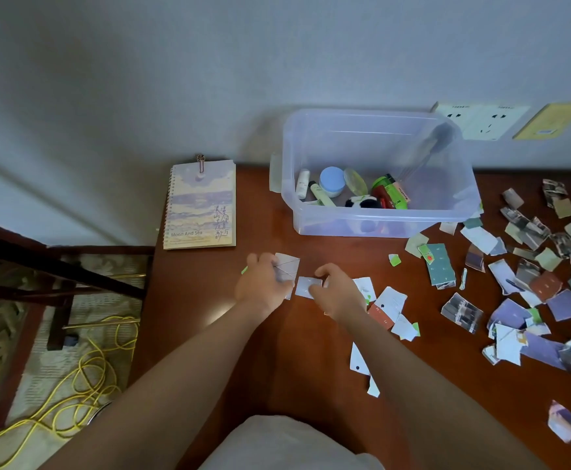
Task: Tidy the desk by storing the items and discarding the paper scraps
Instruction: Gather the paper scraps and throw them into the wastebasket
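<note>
left grip clutches paper scraps; right grip pinches a white scrap beside.

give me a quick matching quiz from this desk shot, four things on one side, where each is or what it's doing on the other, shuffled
Things:
1. spiral notebook
2. blue-lidded jar
3. yellow cable
4. left hand

Places or states:
a. on the floor
b. inside the clear plastic bin
c. holding a pale paper scrap
d. flat on the far left corner of the desk

Pairs: 1-d, 2-b, 3-a, 4-c
</note>
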